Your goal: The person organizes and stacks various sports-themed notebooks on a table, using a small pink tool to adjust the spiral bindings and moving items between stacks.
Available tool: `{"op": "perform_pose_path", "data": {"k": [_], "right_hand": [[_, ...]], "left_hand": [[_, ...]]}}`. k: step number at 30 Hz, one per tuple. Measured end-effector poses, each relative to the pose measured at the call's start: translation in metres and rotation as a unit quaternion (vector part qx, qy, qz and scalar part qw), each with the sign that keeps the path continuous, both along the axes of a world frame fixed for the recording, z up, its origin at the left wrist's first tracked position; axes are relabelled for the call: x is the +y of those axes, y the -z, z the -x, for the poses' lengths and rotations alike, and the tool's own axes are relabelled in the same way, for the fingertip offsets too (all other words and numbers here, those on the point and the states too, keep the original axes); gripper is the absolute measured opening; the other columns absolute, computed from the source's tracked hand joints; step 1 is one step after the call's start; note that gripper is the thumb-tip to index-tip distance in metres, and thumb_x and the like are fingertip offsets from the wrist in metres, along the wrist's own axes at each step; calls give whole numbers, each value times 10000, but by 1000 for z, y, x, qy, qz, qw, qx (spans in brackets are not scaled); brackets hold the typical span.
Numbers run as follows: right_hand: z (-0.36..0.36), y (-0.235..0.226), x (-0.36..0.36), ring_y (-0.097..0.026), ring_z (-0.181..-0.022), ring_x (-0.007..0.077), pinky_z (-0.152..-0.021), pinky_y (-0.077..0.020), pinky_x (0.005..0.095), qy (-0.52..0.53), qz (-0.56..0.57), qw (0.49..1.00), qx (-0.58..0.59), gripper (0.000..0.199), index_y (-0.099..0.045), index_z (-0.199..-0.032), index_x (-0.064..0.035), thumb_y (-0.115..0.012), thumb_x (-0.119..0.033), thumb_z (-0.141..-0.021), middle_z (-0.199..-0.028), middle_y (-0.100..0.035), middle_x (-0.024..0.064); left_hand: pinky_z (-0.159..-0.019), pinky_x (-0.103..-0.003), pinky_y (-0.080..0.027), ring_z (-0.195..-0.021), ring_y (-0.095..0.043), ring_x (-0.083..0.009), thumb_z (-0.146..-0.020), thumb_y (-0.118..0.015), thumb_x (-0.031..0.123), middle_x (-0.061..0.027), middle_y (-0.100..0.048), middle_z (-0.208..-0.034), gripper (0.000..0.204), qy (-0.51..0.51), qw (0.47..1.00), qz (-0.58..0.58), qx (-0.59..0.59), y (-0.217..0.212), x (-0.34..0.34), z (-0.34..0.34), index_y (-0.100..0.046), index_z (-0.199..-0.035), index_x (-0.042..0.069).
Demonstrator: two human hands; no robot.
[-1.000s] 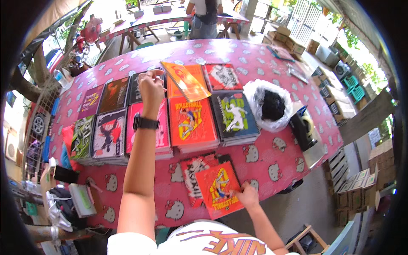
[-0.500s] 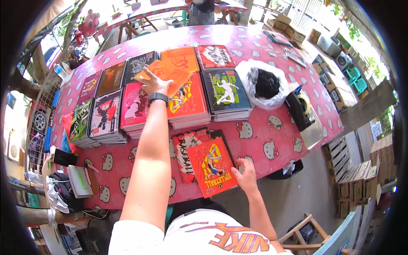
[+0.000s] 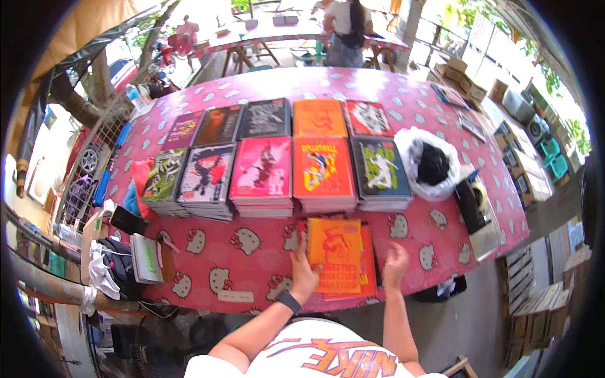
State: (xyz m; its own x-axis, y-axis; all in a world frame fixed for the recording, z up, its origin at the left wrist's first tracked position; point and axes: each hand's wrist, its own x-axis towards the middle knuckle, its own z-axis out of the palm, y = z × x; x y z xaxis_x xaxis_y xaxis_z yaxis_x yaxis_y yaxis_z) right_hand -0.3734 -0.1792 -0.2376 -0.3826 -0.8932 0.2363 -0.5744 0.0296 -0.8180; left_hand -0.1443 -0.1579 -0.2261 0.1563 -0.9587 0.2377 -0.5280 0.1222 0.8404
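Observation:
My left hand (image 3: 305, 277), with a dark watch on the wrist, grips the left edge of an orange spiral notebook (image 3: 335, 255) with a gymnast figure on its cover. This notebook lies on top of a red-orange notebook (image 3: 369, 277), near the table's front edge. Other covers underneath are mostly hidden. Just right of this small pile is my right hand (image 3: 396, 264), its fingers loosely bent and holding nothing. Beyond both hands stand two rows of notebook stacks, among them a pink stack (image 3: 261, 169), a red volleyball stack (image 3: 325, 167) and a dark badminton stack (image 3: 380, 167).
A white plastic bag (image 3: 409, 154) with black contents stands right of the stacks, beside a tape dispenser (image 3: 476, 205). At the left end are a white notepad (image 3: 146, 259) and a dark bag (image 3: 116, 261). A person (image 3: 345, 31) stands by the far table.
My left hand has brought the orange gymnast notebook back from the stacks onto the small front pile. The view has shifted, and my right hand stays beside the pile.

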Motion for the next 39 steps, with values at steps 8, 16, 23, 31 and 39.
{"op": "perform_pose_path", "data": {"k": [8, 16, 23, 31, 39], "right_hand": [[-173, -106, -136, -581, -901, 259, -778, -463, 375, -181, -47, 980, 68, 405, -563, -1023, -10, -652, -325, -784, -925, -600, 145], [-265, -111, -188, -482, -1065, 310, -841, -457, 376, -126, -177, 921, 323, 878, -408, -1142, 36, -789, -497, -557, -1059, -525, 188], [-224, -151, -151, -583, -900, 268, -789, -452, 335, -231, 11, 971, -57, 373, -531, -1046, 56, -664, -158, -771, -961, -594, 204], [-30, -34, 19, -606, -764, 230, -688, -470, 320, -22, -266, 962, 58, 438, -578, -925, 36, -751, -299, -701, -836, -630, 173], [-36, -39, -3, -530, -780, 260, -702, -441, 352, 24, -108, 974, 197, 228, -588, -900, -36, -680, -99, -701, -859, -563, 115]], "left_hand": [[-933, -445, -335, -1105, -419, -374, -799, -589, 159, -245, -457, -1184, 404, -66, 951, 262, -148, -85, -183, -110, -487, -1146, -22], [-982, -423, -383, -1225, -391, -305, -523, -777, 579, -176, -419, -1300, 1073, -85, 925, -217, -300, -98, -380, -171, -324, -1317, 17], [-944, -390, -414, -1064, -515, -391, -585, -761, 303, -309, -499, -1141, 770, -136, 969, -11, -205, -88, -422, -226, -423, -1150, -97], [-779, -261, -456, -893, -553, -130, -858, -578, 114, -54, -586, -980, 350, 78, 948, 133, 278, -145, -198, -175, -474, -1175, 8], [-606, -373, -441, -662, -543, -299, -613, -799, 369, -136, -531, -755, 508, 80, 988, -126, -30, -2, -27, -69, -499, -825, 17]]}}
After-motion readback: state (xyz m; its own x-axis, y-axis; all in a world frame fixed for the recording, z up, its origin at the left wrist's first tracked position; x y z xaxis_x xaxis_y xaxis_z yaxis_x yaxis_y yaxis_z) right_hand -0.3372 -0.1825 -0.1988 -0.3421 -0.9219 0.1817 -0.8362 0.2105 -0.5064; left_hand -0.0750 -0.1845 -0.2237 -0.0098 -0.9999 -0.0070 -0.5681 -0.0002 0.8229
